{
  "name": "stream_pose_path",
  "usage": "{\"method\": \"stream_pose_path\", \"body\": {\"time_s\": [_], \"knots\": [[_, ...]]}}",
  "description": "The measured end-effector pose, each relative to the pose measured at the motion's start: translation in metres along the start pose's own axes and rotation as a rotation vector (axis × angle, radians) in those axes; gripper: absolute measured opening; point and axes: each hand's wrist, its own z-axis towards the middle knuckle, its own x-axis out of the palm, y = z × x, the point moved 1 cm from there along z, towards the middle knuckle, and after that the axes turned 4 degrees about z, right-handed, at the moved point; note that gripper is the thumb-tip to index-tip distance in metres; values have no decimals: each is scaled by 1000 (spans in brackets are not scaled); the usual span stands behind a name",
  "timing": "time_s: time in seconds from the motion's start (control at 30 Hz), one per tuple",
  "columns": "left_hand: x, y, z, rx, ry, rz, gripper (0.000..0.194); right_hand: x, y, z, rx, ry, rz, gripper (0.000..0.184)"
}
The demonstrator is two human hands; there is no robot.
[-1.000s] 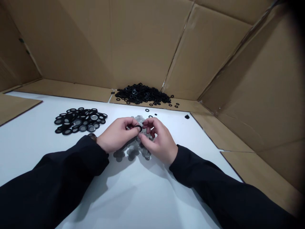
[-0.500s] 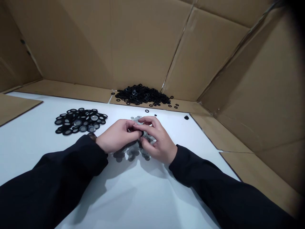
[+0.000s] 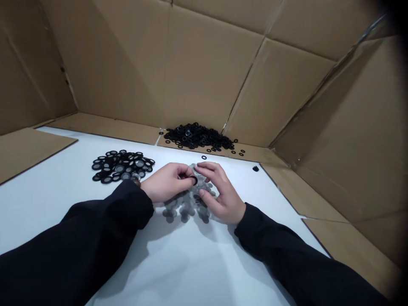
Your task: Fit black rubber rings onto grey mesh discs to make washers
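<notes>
My left hand (image 3: 171,182) pinches a small black rubber ring (image 3: 194,180) between thumb and fingers, above a spread of thin grey mesh discs (image 3: 186,209). Whether a disc sits inside the ring cannot be made out. Just to the right, my right hand (image 3: 222,193) hovers over the same discs with its thumb and fingers apart and nothing visible in them. Beyond my left wrist lies a heap of black rings with grey discs in them (image 3: 118,168).
A large pile of loose black rings (image 3: 199,137) rests on a cardboard strip against the back cardboard wall (image 3: 210,76). One stray ring (image 3: 204,157) lies before it on the white table (image 3: 178,263). Farther right is a small black piece (image 3: 255,168).
My right fingers have come away from the black ring, and a gap now separates the hands. The left hand keeps the ring. The whole view has shifted slightly.
</notes>
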Motion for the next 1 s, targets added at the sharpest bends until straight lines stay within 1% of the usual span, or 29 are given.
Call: {"method": "stream_pose_path", "body": {"time_s": [0.03, 0.07, 0.1, 0.13, 0.17, 0.2, 0.23, 0.3, 0.4, 0.5, 0.57, 0.67, 0.7, 0.77, 0.8, 0.87, 1.0], "knots": [[-7, 3, 1, -8, -59, 120, 20, 0, -1, 0, 31, -14, -14, 55], [-16, 7, 2, -19, -145, 274, 21, 1, -3, 0, 65, -27, -29, 54], [-25, 11, 3, -26, -242, 455, 22, 2, -4, 0, 98, -37, -45, 53], [-35, 16, 3, -51, -303, 643, 22, 3, -6, 0, 129, -43, -60, 51], [-45, 20, 3, -99, -331, 806, 23, 4, -7, -1, 154, -50, -73, 48], [-53, 25, 3, -161, -336, 914, 24, 4, -8, -1, 173, -59, -84, 46], [-61, 29, 2, -213, -334, 962, 25, 5, -8, -1, 183, -69, -92, 45], [-74, 36, 1, -276, -319, 1000, 27, 5, -8, -2, 188, -77, -103, 42], [-85, 44, -1, -357, -306, 1057, 28, 5, -7, -2, 183, -72, -108, 41], [-89, 47, -2, -445, -301, 1062, 32, 5, -6, -2, 187, -79, -104, 41], [-88, 49, -2, -485, -334, 1036, 37, 5, -6, -2, 190, -84, -100, 41], [-80, 53, -3, -443, -342, 993, 55, 5, -7, -2, 197, -83, -96, 40], [-76, 56, -3, -414, -309, 992, 61, 5, -7, -3, 200, -80, -95, 40], [-67, 63, -3, -398, -247, 1015, 71, 4, -7, -3, 206, -77, -93, 39], [-64, 66, -2, -389, -233, 1024, 72, 4, -7, -4, 208, -75, -91, 39], [-60, 72, -1, -368, -233, 1035, 65, 4, -7, -4, 211, -72, -87, 38], [-65, 77, 2, -351, -289, 1070, 56, 4, -8, -4, 215, -79, -75, 38]]}}
